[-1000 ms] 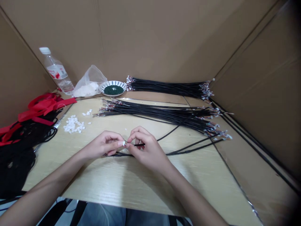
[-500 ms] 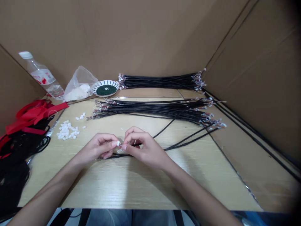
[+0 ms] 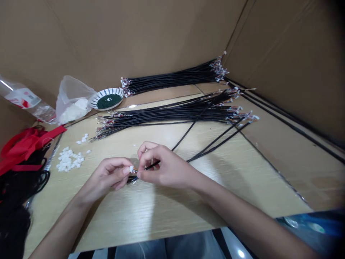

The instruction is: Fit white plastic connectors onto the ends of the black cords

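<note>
Presently held: a small white connector (image 3: pixel 132 169) is being pinched by the left hand (image 3: pixel 107 174), its thumb and fingertips closed on it.
Right grip: a black cable (image 3: pixel 152 165) is being gripped near its wired end by the right hand (image 3: pixel 164 169), fingers curled closed.
Position: the white connector is being held just above the light wood table (image 3: pixel 151 212), between both hands.
Nearby: a heap of loose connectors (image 3: pixel 68 159) is lying left; bundled black cables (image 3: pixel 167 117) are lying beyond.
Risk: fine wire ends could be bent if misaligned, and the white connector could be dropped if the pinch slackens, while the trailing black cable could be snagged and tugged.
</note>
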A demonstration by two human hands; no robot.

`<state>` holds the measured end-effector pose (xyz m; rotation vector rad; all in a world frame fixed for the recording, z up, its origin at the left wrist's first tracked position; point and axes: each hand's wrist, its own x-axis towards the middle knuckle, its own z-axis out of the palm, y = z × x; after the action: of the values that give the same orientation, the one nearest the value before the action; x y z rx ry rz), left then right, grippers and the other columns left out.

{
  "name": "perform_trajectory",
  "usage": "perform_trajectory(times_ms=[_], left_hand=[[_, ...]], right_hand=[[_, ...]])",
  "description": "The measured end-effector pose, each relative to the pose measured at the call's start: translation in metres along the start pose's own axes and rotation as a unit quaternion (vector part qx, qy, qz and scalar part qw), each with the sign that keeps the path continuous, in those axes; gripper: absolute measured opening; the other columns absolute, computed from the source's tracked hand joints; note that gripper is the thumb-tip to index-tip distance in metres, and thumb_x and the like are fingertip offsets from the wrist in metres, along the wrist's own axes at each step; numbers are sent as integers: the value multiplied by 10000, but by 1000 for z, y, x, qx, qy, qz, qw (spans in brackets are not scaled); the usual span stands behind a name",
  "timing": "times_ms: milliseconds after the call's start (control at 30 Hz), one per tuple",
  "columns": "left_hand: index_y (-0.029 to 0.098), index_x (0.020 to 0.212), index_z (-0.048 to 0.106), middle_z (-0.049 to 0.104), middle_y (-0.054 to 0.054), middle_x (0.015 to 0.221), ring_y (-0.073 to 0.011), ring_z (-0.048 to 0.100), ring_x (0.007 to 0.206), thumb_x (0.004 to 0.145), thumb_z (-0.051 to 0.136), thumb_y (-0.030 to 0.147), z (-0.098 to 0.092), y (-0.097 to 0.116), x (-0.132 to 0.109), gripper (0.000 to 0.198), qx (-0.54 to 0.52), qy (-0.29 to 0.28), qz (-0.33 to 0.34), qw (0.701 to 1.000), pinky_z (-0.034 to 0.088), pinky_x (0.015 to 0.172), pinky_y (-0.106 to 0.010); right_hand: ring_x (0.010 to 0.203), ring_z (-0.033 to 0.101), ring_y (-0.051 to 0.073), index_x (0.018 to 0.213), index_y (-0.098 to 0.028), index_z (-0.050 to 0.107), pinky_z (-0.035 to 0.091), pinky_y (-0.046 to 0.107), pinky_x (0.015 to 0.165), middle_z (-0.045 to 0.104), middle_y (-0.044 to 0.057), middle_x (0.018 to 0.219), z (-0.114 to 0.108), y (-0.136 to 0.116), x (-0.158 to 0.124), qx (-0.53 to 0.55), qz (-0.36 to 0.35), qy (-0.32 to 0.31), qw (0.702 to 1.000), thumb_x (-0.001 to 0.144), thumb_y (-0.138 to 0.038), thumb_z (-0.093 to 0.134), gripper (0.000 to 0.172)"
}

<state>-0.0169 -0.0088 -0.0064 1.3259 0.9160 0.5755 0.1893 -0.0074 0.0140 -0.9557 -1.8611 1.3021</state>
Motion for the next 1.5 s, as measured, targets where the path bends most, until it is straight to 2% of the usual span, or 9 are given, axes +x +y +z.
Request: perform_trajectory(times_ms=[1500], left_hand=[[151, 847, 636, 424, 42, 552, -50, 337, 444, 852, 577, 326, 5, 7, -1, 185, 40, 40, 5, 998, 236, 416, -192]], right_hand=[[644, 468, 60, 643, -135, 666, 380, 207, 593, 498, -11, 832, -2, -2, 0, -46, -5, 6, 999, 691, -77, 652, 77]])
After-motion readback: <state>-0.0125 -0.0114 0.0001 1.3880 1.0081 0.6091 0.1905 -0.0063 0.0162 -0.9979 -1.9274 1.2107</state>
